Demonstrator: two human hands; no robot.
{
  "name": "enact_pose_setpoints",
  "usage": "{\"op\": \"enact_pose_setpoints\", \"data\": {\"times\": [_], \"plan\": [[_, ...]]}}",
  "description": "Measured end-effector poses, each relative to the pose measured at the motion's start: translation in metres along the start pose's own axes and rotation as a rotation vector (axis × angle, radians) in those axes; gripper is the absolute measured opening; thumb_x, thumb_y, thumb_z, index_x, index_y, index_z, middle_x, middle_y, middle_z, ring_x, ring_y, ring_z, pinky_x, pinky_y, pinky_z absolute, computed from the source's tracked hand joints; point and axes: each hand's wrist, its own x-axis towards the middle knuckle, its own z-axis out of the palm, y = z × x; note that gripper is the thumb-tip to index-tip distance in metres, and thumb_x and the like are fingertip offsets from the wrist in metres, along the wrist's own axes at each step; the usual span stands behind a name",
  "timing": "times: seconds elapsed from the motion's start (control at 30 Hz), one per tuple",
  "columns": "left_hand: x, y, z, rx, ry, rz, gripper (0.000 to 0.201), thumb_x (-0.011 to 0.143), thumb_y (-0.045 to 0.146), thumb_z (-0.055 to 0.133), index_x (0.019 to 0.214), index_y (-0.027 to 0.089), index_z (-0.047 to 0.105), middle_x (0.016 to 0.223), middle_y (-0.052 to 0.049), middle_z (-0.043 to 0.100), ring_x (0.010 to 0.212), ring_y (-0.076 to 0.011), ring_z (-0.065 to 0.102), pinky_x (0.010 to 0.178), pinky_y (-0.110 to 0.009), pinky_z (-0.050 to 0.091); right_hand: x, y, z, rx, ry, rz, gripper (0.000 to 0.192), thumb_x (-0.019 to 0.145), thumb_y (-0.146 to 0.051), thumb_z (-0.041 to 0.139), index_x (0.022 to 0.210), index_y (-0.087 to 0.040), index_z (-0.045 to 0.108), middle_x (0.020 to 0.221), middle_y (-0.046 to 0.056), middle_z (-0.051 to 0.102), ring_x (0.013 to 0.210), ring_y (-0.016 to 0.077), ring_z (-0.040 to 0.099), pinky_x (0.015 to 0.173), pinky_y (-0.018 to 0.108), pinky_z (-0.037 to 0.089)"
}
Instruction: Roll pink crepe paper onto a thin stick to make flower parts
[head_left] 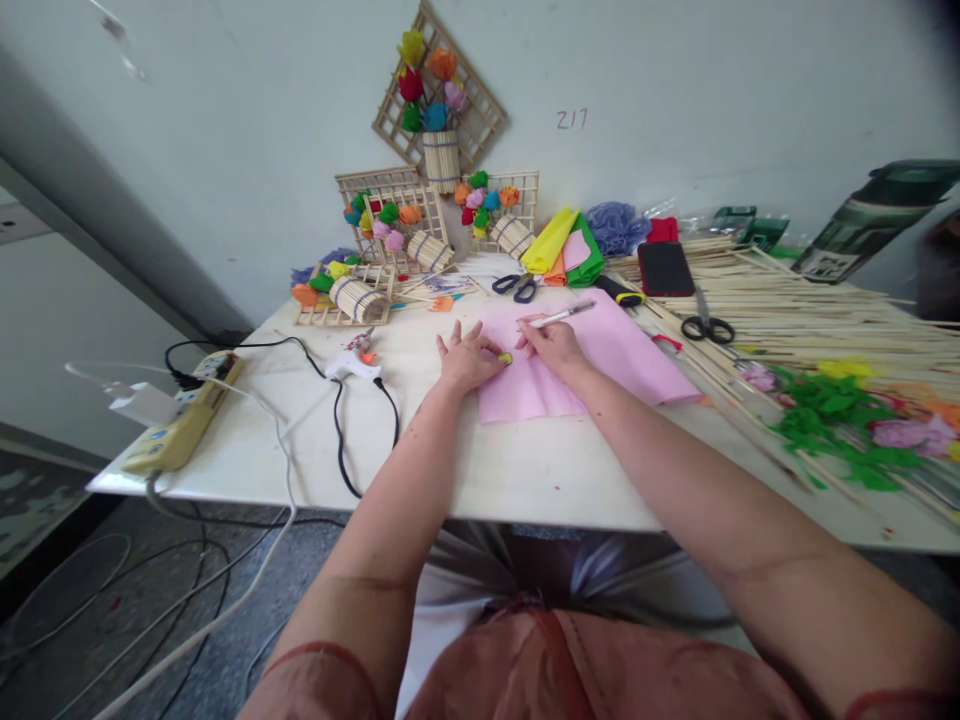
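Splayed left hand [469, 358] thumbs yellow disc [507, 358] against pink paper [637, 352]; right hand [555, 346] pinches pen [570, 312]; slack pressure could let disc slip.

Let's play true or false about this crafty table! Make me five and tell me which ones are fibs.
1. The right hand holds a pen. True.
2. Blue paper lies under that hand. False: it is pink paper.
3. A small yellow-green thing is by the left hand's thumb. True.
4. Only one pair of scissors is out. False: two pairs show.
5. The white glue gun is left of the pink paper. True.
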Motion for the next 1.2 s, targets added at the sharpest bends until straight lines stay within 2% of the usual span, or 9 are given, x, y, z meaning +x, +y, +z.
{"op": "enact_pose_setpoints", "data": {"times": [0.13, 0.27, 0.43, 0.53, 0.67, 0.9, 1.0, 1.2], "plan": [[0.000, -0.001, 0.001, 0.002, 0.004, -0.006, 0.030, 0.069, 0.056, 0.061, 0.089, 0.035, 0.067, 0.143, 0.008, 0.034, 0.137, -0.0298, 0.010, 0.106, -0.060, 0.001, 0.000, 0.006, 0.002, -0.122, -0.072, -0.036, 0.034, 0.080, -0.043, 0.050, 0.094, -0.016, 0.065, 0.072, 0.005, 0.069, 0.060, 0.0133, 0.061, 0.059, 0.025, 0.049], [0.000, -0.002, 0.001, -0.007, 0.003, -0.006, 0.029, 0.068, 0.054, 0.062, 0.089, 0.035, 0.067, 0.143, 0.008, 0.035, 0.137, -0.0303, 0.011, 0.106, -0.060, 0.002, -0.002, 0.004, 0.004, -0.340, -0.102, -0.094, 0.026, 0.079, -0.038, 0.053, 0.093, -0.022, 0.067, 0.086, 0.002, 0.071, 0.078, 0.0152, 0.065, 0.070, 0.025, 0.049], [0.000, -0.002, 0.000, -0.032, -0.009, -0.013, 0.028, 0.067, 0.050, 0.064, 0.090, 0.035, 0.067, 0.142, 0.007, 0.035, 0.137, -0.0296, 0.012, 0.106, -0.059, 0.002, -0.007, -0.004, 0.004, -0.534, -0.098, -0.107, 0.026, 0.079, -0.041, 0.053, 0.093, -0.026, 0.068, 0.087, 0.000, 0.072, 0.082, 0.0168, 0.065, 0.069, 0.024, 0.047], [-0.001, -0.002, -0.001, -0.048, -0.019, -0.018, 0.029, 0.068, 0.053, 0.062, 0.090, 0.035, 0.068, 0.143, 0.007, 0.035, 0.137, -0.0300, 0.011, 0.105, -0.060, 0.001, -0.008, 0.000, 0.003, -0.475, -0.056, -0.107, 0.026, 0.079, -0.041, 0.054, 0.092, -0.025, 0.068, 0.086, 0.001, 0.071, 0.081, 0.0164, 0.065, 0.070, 0.024, 0.047], [-0.001, -0.001, -0.002, -0.062, -0.024, -0.026, 0.030, 0.068, 0.055, 0.062, 0.091, 0.035, 0.068, 0.142, 0.007, 0.035, 0.137, -0.0296, 0.011, 0.106, -0.059, 0.001, -0.002, 0.005, 0.001, -0.261, 0.007, -0.066, 0.025, 0.078, -0.036, 0.054, 0.087, -0.017, 0.068, 0.079, 0.005, 0.070, 0.073, 0.0157, 0.065, 0.066, 0.024, 0.048], [0.000, -0.002, -0.001, -0.087, -0.019, -0.025, 0.031, 0.066, 0.054, 0.063, 0.089, 0.034, 0.068, 0.142, 0.006, 0.036, 0.137, -0.0303, 0.011, 0.106, -0.059, 0.000, 0.017, -0.022, 0.001, -0.047, -0.041, 0.026, 0.014, 0.070, -0.016, 0.059, 0.082, -0.012, 0.064, 0.066, 0.004, 0.066, 0.063, 0.0129, 0.062, 0.059, 0.022, 0.047], [0.000, -0.002, -0.001, -0.094, -0.030, -0.033, 0.031, 0.067, 0.054, 0.064, 0.090, 0.034, 0.068, 0.142, 0.006, 0.036, 0.137, -0.0304, 0.011, 0.106, -0.059, 0.000, 0.017, -0.024, 0.009, 0.035, -0.025, 0.023, 0.014, 0.071, -0.019, 0.058, 0.083, -0.012, 0.062, 0.062, 0.001, 0.063, 0.057, 0.0102, 0.058, 0.055, 0.020, 0.045], [-0.001, -0.003, -0.002, -0.117, -0.026, -0.007, 0.031, 0.068, 0.051, 0.064, 0.092, 0.033, 0.068, 0.142, 0.005, 0.037, 0.136, -0.0309, 0.012, 0.105, -0.059, 0.001, 0.005, -0.003, 0.021, 0.156, 0.069, 0.116, 0.020, 0.075, -0.032, 0.057, 0.080, -0.013, 0.060, 0.062, 0.001, 0.063, 0.048, 0.0069, 0.051, 0.050, 0.019, 0.044]]}}
